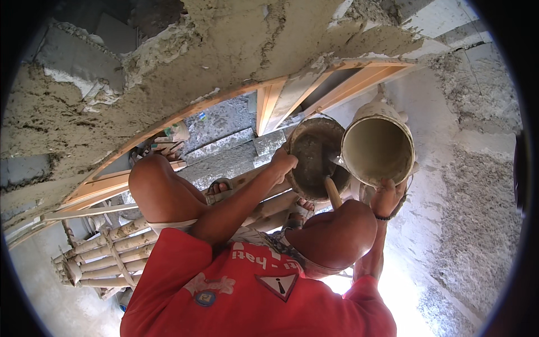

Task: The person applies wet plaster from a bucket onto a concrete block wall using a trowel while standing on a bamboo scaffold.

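L hand [284, 163]: fingers clamped on L rim of dark mortar bucket [317, 126], just R of it. Wood-handled tool [333, 192] inside. Pale bucket [379, 147] at its R rim, mouth twd wearer, long axis running away; R hand [387, 197] nearer, fingers pinching near rim.

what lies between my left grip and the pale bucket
In the head view, the dark bowl, with a wooden-handled tool in it, lies between your left grip, at its rim, and the pale bucket.

Rough plastered wall [236, 50], wooden frame [268, 106] (lens-bent), bright light [405, 286]
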`<state>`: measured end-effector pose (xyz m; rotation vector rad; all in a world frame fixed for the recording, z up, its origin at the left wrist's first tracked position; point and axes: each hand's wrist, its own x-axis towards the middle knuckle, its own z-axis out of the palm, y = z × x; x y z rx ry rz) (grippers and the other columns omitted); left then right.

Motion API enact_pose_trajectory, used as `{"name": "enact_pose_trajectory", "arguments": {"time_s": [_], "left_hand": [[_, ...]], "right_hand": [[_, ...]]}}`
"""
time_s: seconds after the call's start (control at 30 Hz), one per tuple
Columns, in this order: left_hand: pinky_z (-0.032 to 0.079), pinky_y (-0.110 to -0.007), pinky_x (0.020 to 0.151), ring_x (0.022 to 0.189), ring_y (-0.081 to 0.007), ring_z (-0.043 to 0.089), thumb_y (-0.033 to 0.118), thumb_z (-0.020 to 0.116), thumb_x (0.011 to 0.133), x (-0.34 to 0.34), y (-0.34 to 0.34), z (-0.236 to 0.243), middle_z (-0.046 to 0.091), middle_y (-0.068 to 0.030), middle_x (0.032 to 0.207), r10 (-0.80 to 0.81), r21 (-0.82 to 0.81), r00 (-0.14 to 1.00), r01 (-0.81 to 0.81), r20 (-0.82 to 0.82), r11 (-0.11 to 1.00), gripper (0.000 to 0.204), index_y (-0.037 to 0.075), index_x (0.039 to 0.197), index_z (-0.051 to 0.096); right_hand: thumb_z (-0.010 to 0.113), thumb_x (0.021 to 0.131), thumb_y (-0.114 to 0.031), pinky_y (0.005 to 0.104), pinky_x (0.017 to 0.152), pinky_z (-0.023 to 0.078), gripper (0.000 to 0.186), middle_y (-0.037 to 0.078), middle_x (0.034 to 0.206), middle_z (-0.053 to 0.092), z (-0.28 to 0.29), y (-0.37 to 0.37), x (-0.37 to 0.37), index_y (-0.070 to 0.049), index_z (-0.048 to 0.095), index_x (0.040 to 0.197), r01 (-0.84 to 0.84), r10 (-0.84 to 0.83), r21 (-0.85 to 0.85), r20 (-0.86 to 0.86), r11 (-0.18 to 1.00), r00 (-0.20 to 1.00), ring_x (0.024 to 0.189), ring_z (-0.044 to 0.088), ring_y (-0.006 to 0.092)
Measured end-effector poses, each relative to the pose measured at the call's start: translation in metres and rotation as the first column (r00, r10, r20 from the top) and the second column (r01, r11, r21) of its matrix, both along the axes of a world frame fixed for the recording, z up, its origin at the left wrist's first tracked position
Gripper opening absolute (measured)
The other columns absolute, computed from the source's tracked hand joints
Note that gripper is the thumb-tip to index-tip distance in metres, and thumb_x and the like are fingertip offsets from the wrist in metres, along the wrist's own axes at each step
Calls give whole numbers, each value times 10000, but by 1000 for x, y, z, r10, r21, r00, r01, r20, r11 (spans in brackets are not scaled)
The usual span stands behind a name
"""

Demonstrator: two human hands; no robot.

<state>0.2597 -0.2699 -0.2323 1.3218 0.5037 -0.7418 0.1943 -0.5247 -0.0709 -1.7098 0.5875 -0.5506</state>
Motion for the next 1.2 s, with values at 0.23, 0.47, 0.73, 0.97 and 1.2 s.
{"name": "enact_pose_trajectory", "arguments": {"time_s": [0.23,0.47,0.73,0.97,1.2], "left_hand": [[467,-340,613,741,-188,565,-80,498,627,-1,-1,10,600,-64,895,50,-12,999,-49,20,999,600,33,1203,624],[474,-345,619,772,-191,578,-76,502,625,-1,5,7,604,-68,899,2,28,1000,-2,-11,1000,603,33,1206,623],[499,-382,784,948,-289,612,-70,512,625,5,-5,28,641,-135,1058,33,17,995,-32,-98,999,657,-4,1276,571],[531,-432,758,930,-306,623,-21,568,680,7,8,20,621,-150,1059,-43,-27,998,42,-39,999,570,-21,1250,551],[533,-407,760,891,-285,646,-11,583,685,4,15,27,647,-147,1025,7,-21,995,-9,-99,1000,508,-20,1193,584]], "right_hand": [[413,786,53,221,789,430,549,48,1135,613,4,2,3,9,538,1318,-6,6,-10,50,1000,999,948,548,101],[419,760,86,304,846,461,535,79,1142,626,7,0,1,33,551,1275,-4,3,-27,-51,1000,999,1029,579,177],[438,802,82,396,845,571,511,157,1239,581,7,-58,3,-18,506,1299,-85,72,349,50,933,996,1079,625,306],[363,874,21,681,900,530,527,259,1367,471,44,-110,48,58,332,1399,-90,66,652,61,753,996,1185,547,469],[450,932,-37,566,821,617,340,303,1264,514,26,-211,100,190,430,1184,25,-112,737,69,676,991,1105,591,444]]}}
